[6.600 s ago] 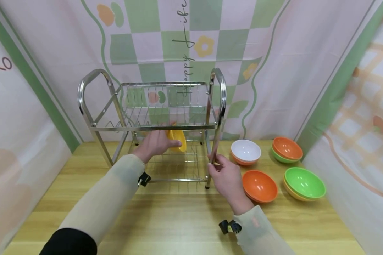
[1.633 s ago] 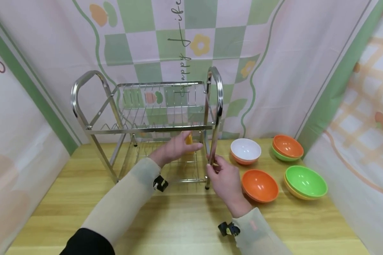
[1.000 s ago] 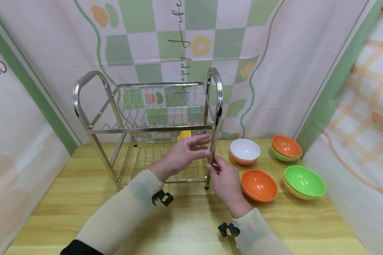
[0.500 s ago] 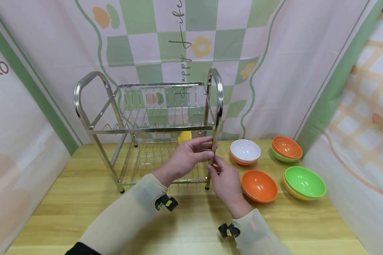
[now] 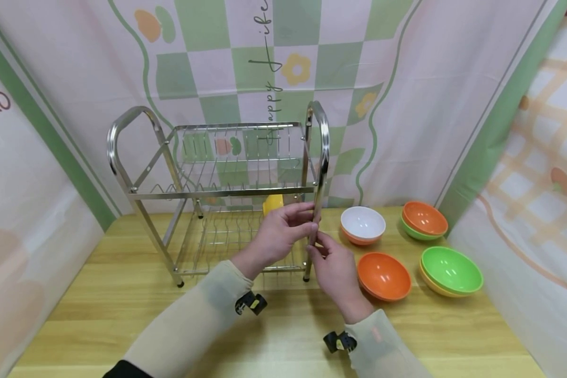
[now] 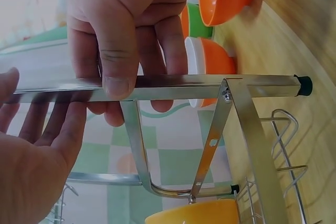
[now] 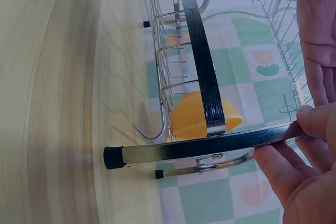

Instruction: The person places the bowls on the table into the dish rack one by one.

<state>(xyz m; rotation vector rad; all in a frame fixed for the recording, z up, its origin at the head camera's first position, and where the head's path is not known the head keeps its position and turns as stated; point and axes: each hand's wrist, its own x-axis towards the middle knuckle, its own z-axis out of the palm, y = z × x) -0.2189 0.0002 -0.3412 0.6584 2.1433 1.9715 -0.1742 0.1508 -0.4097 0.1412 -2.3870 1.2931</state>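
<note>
A two-tier chrome dish rack (image 5: pixel 227 192) stands on the table. My left hand (image 5: pixel 276 236) grips its front right post (image 5: pixel 319 197), about halfway up. Just below, my right hand (image 5: pixel 336 270) pinches the same post between thumb and fingers. In the left wrist view, the right hand (image 6: pixel 126 3) reaches over the post from above with its thumb on the metal, while the left hand's fingers (image 6: pixel 68 135) pass behind it. A yellow bowl (image 5: pixel 273 203) sits tipped on its side on the lower tier, partly hidden by my left hand; the right wrist view also shows this bowl (image 7: pixel 191 116).
Right of the rack are a white bowl (image 5: pixel 363 223) stacked in an orange one, an orange bowl (image 5: pixel 385 275), an orange bowl (image 5: pixel 424 219) in a green one, and a green bowl (image 5: pixel 451 269) in a yellow one. A patterned curtain (image 5: pixel 349 63) hangs behind.
My left hand has let go of the yellow bowl on the lower tier, farther right than before, then come forward to the front right post. My right hand has stayed on that post.
</note>
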